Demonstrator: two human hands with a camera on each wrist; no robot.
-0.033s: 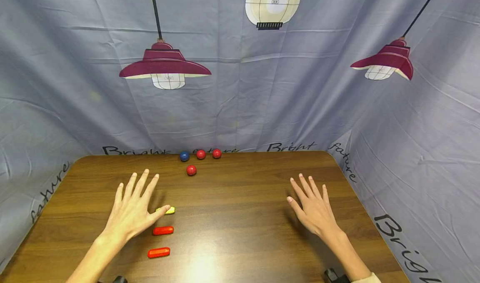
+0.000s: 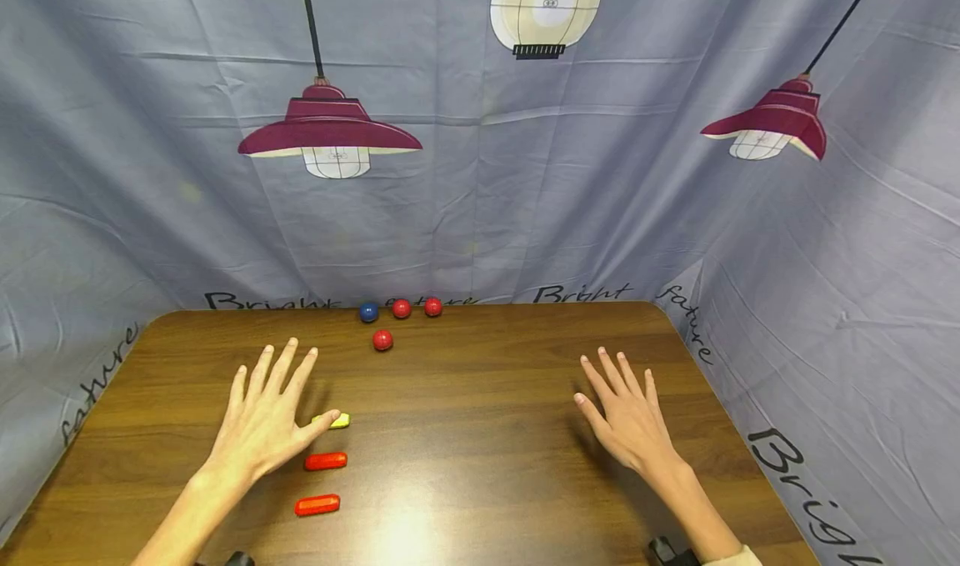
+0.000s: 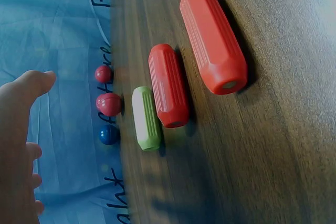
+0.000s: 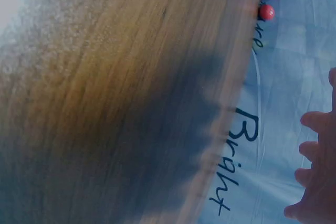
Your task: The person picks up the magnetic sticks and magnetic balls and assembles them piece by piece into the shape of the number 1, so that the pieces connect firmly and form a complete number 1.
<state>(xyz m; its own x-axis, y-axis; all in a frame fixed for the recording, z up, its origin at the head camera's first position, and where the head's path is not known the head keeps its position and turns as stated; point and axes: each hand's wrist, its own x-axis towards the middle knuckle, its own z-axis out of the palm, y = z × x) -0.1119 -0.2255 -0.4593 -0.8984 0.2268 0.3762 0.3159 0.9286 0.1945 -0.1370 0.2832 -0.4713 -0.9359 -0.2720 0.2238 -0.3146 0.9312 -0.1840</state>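
Observation:
My left hand (image 2: 262, 424) hovers over the left of the table with fingers spread, holding nothing. Its thumb overlaps a yellow-green ribbed plastic rod (image 2: 342, 421) in the head view. Nearer to me lie a red rod (image 2: 326, 461) and another red rod (image 2: 317, 505), one below the other. In the left wrist view, the nearest red rod (image 3: 212, 40) shows a small greyish disc in its end. Over on the right, my right hand (image 2: 628, 420) is held above the bare wood, fingers apart and nothing in it.
At the table's (image 2: 480, 399) back edge sit a blue ball (image 2: 368, 313), a red ball (image 2: 401, 308) and a second red ball (image 2: 432, 307). A third red ball (image 2: 382, 340) lies slightly forward. A grey-blue printed curtain (image 2: 465, 216) hangs behind and along both sides.

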